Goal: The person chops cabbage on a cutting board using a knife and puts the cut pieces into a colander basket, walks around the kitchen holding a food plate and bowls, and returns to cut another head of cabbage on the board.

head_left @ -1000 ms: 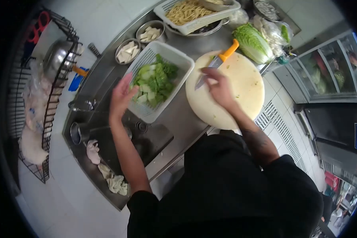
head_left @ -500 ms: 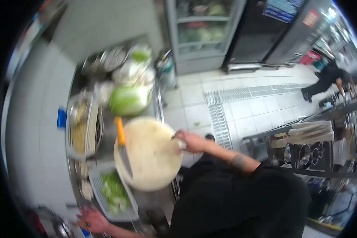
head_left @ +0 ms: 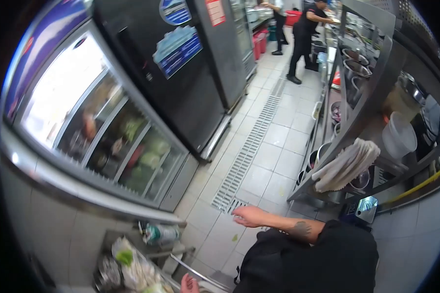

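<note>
My right hand (head_left: 249, 216) is held out over the tiled floor in front of my body, its fingers loosely bent and apart, with nothing visible in it. Only part of my left hand (head_left: 189, 284) shows at the bottom edge, near the end of the metal counter; its fingers are apart and no held object is visible. To its left lie leafy vegetables and plastic bags (head_left: 138, 268).
A glass-door fridge (head_left: 117, 141) and a dark cabinet (head_left: 166, 73) line the left. On the right, a metal rack holds a cloth (head_left: 348, 165). A floor drain (head_left: 252, 146) runs between. Two people (head_left: 304, 39) (head_left: 279, 22) stand farther off.
The view has swung right, from the counter towards the aisle. The cutting board, knife and basket of cut greens have left view. My right hand has moved away from the board and knife.
</note>
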`<state>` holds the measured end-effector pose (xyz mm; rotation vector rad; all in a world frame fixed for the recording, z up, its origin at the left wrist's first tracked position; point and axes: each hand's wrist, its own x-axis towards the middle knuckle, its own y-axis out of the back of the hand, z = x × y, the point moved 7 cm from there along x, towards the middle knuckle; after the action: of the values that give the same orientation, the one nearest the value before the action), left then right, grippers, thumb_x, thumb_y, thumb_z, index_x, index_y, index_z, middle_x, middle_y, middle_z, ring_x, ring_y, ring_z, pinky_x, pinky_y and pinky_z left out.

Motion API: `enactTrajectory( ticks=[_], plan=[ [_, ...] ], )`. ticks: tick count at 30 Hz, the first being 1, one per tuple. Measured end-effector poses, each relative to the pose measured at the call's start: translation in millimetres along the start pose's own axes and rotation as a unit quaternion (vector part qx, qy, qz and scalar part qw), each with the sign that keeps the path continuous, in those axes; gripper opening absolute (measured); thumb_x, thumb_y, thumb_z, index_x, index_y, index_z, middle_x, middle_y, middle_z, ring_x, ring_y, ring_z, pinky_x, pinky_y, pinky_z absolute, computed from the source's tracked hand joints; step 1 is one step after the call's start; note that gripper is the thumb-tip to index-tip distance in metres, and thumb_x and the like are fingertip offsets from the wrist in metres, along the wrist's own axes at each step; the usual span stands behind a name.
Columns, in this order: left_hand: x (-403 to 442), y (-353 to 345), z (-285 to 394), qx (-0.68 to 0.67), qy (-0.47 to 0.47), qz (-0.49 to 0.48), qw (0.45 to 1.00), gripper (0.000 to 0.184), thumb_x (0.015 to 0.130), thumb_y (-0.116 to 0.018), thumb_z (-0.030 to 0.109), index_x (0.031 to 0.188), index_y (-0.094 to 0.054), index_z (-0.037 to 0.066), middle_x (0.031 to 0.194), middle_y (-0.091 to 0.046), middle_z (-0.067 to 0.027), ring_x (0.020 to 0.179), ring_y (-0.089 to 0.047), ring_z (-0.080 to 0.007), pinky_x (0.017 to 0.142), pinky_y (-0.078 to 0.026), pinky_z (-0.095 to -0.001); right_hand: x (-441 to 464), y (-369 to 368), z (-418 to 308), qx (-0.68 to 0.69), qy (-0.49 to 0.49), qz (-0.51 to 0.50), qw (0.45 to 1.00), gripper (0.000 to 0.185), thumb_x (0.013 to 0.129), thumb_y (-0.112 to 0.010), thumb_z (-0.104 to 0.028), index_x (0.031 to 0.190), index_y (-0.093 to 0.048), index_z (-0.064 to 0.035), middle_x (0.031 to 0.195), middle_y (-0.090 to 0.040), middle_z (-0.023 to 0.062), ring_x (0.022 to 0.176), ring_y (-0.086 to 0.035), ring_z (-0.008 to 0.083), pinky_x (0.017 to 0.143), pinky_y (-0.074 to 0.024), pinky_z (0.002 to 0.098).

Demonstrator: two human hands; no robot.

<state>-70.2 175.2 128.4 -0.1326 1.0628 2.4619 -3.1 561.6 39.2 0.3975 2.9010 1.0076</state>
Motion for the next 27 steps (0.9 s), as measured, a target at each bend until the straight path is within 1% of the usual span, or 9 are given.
enactTrajectory(
  ticks=[2,4,9,10,17,20,24,26,27],
  plan=[
    [56,-33,57,0.055,0.026,-0.088,0.994,0.043,0.094,-0.061,0.017,0.134,-0.052,0.005,0.113,-0.068,-0.0159,0.102,-0.065,-0.0243,0.089,-0.049,-0.0337,-30,77,21,0.062,-0.067,0.212,0.973,0.027,0.089,-0.059,-0.019,0.111,-0.060,-0.0038,0.097,-0.064,0.0162,0.089,-0.063,0.0347,0.077,-0.0511,0.0446],
    [129,-78,72,0.011,-0.118,-0.091,0.989,0.036,0.095,-0.061,0.021,0.126,-0.058,0.004,0.105,-0.069,-0.0162,0.089,-0.067,-0.0257,0.075,-0.054,-0.0356,-86,173,-13,-0.043,-0.066,0.427,0.901,0.027,0.085,-0.061,-0.010,0.110,-0.059,-0.0020,0.097,-0.060,0.0165,0.089,-0.060,0.0327,0.081,-0.0484,0.0421],
    [258,-200,221,0.045,-0.285,-0.259,0.922,0.030,0.086,-0.065,0.012,0.115,-0.065,0.004,0.096,-0.071,-0.0135,0.089,-0.069,-0.0274,0.080,-0.053,-0.0365,-232,251,-26,-0.234,-0.245,0.701,0.628,0.047,0.084,-0.066,-0.014,0.120,-0.040,-0.0020,0.116,-0.039,0.0149,0.108,-0.042,0.0276,0.096,-0.0362,0.0402],
    [278,-233,249,0.056,-0.322,-0.316,0.891,0.030,0.087,-0.065,0.013,0.116,-0.064,0.005,0.097,-0.070,-0.0138,0.090,-0.068,-0.0280,0.080,-0.053,-0.0362,-240,257,-35,-0.324,-0.249,0.710,0.573,0.057,0.083,-0.069,-0.014,0.128,-0.038,-0.0002,0.118,-0.039,0.0123,0.106,-0.043,0.0240,0.093,-0.0407,0.0378],
    [277,-435,493,0.000,-0.562,-0.603,0.566,0.031,0.089,-0.064,0.015,0.118,-0.063,0.003,0.113,-0.068,-0.0125,0.105,-0.065,-0.0271,0.092,-0.050,-0.0360,-217,216,44,-0.007,-0.236,0.853,0.465,0.052,0.092,-0.058,-0.007,0.138,-0.036,0.0028,0.133,-0.047,0.0139,0.120,-0.049,0.0242,0.097,-0.0410,0.0346],
    [174,-446,582,-0.176,-0.508,-0.729,0.424,0.029,0.093,-0.062,0.016,0.119,-0.062,0.003,0.114,-0.066,-0.0132,0.107,-0.065,-0.0251,0.093,-0.049,-0.0350,-155,225,16,0.149,-0.157,0.892,0.396,0.051,0.098,-0.051,-0.014,0.144,-0.033,0.0000,0.141,-0.044,0.0137,0.126,-0.047,0.0237,0.105,-0.0388,0.0351],
    [60,-419,558,-0.247,-0.507,-0.789,0.246,0.050,0.098,-0.051,0.023,0.144,-0.042,0.007,0.149,-0.039,-0.0156,0.138,-0.037,-0.0320,0.112,-0.033,-0.0409,-82,250,10,0.242,0.021,0.916,0.320,0.056,0.103,-0.042,-0.035,0.151,-0.027,-0.0090,0.152,-0.035,0.0086,0.137,-0.037,0.0233,0.112,-0.0316,0.0397],
    [46,-435,487,-0.228,-0.627,-0.704,0.245,0.061,0.096,-0.050,0.026,0.150,-0.031,0.005,0.160,-0.016,-0.0169,0.148,-0.014,-0.0366,0.119,-0.019,-0.0426,-68,225,28,0.284,0.085,0.935,0.193,0.061,0.103,-0.036,-0.046,0.152,-0.026,-0.0105,0.153,-0.034,0.0074,0.139,-0.034,0.0222,0.115,-0.0268,0.0395],
    [65,-439,462,-0.189,-0.555,-0.786,0.196,0.063,0.095,-0.050,0.023,0.151,-0.028,0.004,0.161,-0.012,-0.0171,0.149,-0.009,-0.0351,0.120,-0.016,-0.0412,-57,221,34,0.277,0.075,0.943,0.169,0.063,0.103,-0.035,-0.049,0.152,-0.026,-0.0100,0.152,-0.035,0.0079,0.139,-0.034,0.0229,0.116,-0.0254,0.0395]
  ],
)
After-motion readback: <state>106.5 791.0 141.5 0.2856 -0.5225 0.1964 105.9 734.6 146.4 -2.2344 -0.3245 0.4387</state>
